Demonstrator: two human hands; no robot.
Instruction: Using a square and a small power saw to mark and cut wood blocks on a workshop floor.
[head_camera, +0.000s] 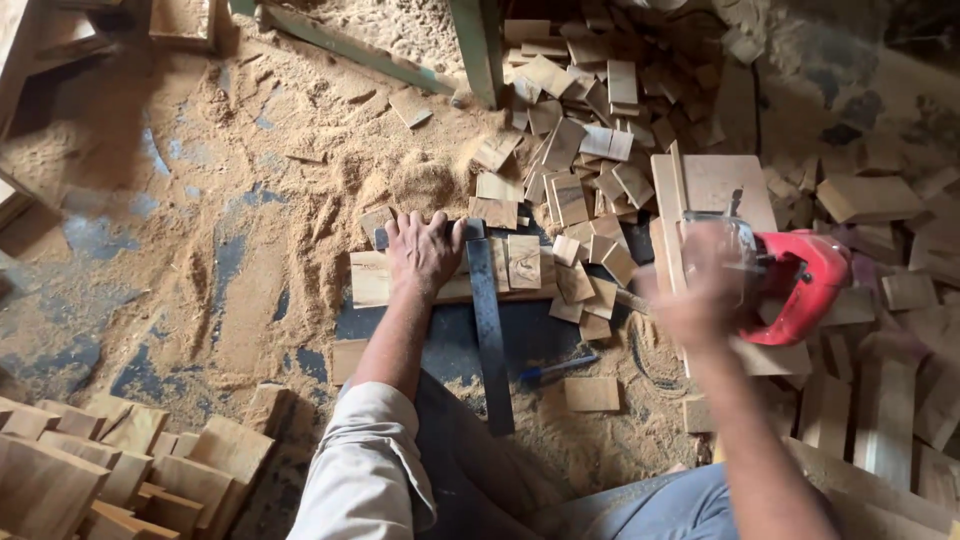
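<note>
My left hand (422, 252) lies flat, fingers spread, on a long wooden strip (368, 280) that rests on the sawdust floor, next to a dark metal try square (488, 320) crossing the strip. My right hand (700, 290) is blurred with motion at a red power saw (800, 285) that sits on a wooden board (725, 185) to the right; whether the fingers are closed around it is unclear. A blue pen (555, 368) lies on the floor below the strip.
Several small cut wood blocks (580, 130) are heaped behind the strip. Stacked planks (120, 460) sit at the lower left, more boards (880, 400) at the right. Sawdust (300, 170) covers the floor. A green metal leg (480, 45) stands at the top.
</note>
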